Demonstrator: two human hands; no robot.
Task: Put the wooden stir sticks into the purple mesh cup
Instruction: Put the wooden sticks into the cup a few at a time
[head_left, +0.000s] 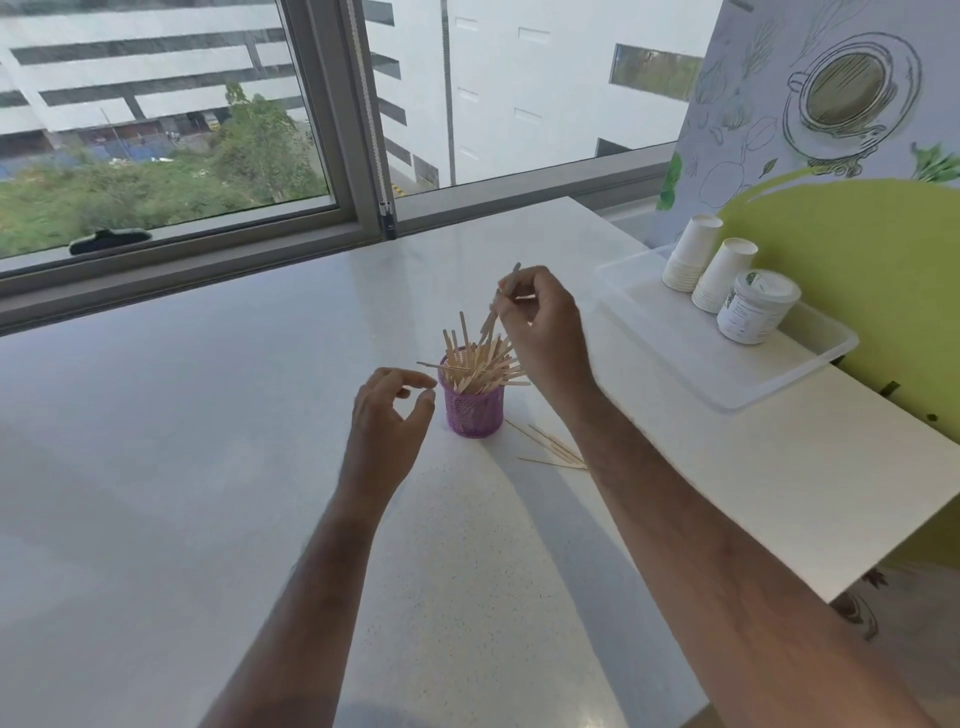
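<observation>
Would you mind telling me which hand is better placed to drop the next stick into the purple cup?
The right hand: it pinches a stick just above the purple cup. The left hand is open beside the cup, holding nothing.

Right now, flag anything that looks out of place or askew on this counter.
A few loose stir sticks lie on the counter right of the purple mesh cup, not in it. The sticks in the cup splay at all angles; one juts out sideways toward the left hand.
</observation>
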